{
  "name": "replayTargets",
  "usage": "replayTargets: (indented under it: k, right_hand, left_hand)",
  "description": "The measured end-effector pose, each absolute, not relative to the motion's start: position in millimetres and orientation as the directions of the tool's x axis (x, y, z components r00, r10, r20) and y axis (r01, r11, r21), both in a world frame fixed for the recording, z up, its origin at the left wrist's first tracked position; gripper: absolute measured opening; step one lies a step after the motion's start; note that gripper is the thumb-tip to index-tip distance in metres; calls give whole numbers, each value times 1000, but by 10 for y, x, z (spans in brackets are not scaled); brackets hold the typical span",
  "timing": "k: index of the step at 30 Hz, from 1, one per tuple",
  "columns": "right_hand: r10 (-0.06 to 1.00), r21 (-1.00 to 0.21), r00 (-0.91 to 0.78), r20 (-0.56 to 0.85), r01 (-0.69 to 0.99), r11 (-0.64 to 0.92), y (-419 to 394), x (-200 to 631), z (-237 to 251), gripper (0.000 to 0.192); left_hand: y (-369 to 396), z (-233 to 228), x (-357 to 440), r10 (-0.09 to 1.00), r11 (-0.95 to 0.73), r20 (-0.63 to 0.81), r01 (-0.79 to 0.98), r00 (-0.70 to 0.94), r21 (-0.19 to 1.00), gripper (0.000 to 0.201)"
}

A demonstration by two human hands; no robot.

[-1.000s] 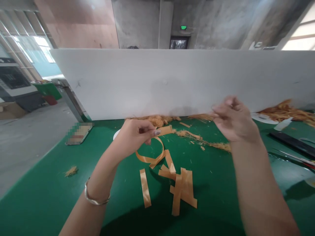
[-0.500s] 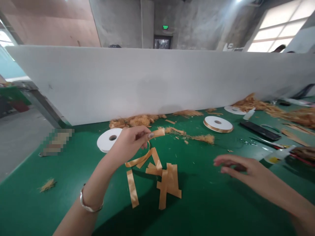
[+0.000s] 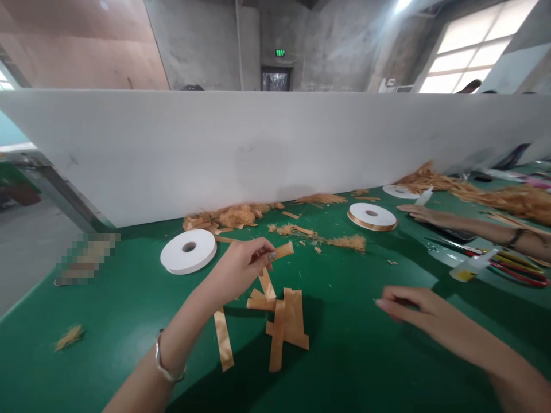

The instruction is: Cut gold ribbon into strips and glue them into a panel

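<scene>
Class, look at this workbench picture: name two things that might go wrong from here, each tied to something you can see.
1. The left hand pinches one end of an orange ribbon strip above the cut strips; the hanging end may snag and scatter that pile.
2. The right hand hovers open over the green table, and a co-worker's hand reaches in near the gold ribbon spool; the hands might collide.

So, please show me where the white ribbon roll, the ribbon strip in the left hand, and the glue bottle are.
white ribbon roll [image 3: 188, 251]: head view, on its flat top face.
ribbon strip [image 3: 284, 250]: head view, on the free end past the fingertips.
glue bottle [image 3: 471, 267]: head view, on the middle of its body.
</scene>
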State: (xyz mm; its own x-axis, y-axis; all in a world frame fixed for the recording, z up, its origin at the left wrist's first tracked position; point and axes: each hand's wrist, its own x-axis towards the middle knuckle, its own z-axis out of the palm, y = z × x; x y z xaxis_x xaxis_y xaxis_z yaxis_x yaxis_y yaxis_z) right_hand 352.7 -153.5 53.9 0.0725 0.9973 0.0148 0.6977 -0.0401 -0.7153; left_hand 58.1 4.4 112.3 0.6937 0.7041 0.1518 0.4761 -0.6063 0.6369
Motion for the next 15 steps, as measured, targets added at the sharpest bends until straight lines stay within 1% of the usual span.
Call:
replayTargets:
  k: [2, 3, 6, 8, 10, 12, 13, 15]
  right_hand:
    - [999, -716, -20, 39, 697, 42, -1281, 3249, 725, 17]
    - [996, -709, -36, 85, 700, 86, -1165, 3128, 808, 18]
    - [968, -667, -92, 233, 709, 228, -881, 2837, 1004, 31]
    - [946, -634, -151, 286, 711, 305, -752, 2710, 1078, 30]
    - [922, -580, -231, 311, 722, 377, -670, 2639, 1102, 25]
    - [903, -530, -302, 306, 734, 425, -637, 2624, 1084, 26]
    - [901, -517, -319, 295, 740, 431, -638, 2636, 1064, 26]
    - [910, -511, -300, 288, 755, 411, -679, 2699, 1012, 24]
  left_hand:
    - [31, 1127, 576, 704, -630, 164, 501, 691, 593, 21]
    - [22, 1130, 574, 701, -643, 172, 510, 692, 572, 22]
    - [-15, 1143, 581, 673, -687, 197, 504, 713, 523, 21]
    - [-45, 1154, 596, 647, -715, 209, 487, 734, 502, 20]
    - [-74, 1160, 611, 628, -732, 208, 478, 750, 486, 20]
    - [-96, 1155, 626, 617, -738, 191, 476, 764, 479, 22]
    - [-104, 1146, 633, 611, -740, 181, 474, 771, 477, 22]
    - [-113, 1119, 647, 600, -745, 162, 472, 784, 471, 23]
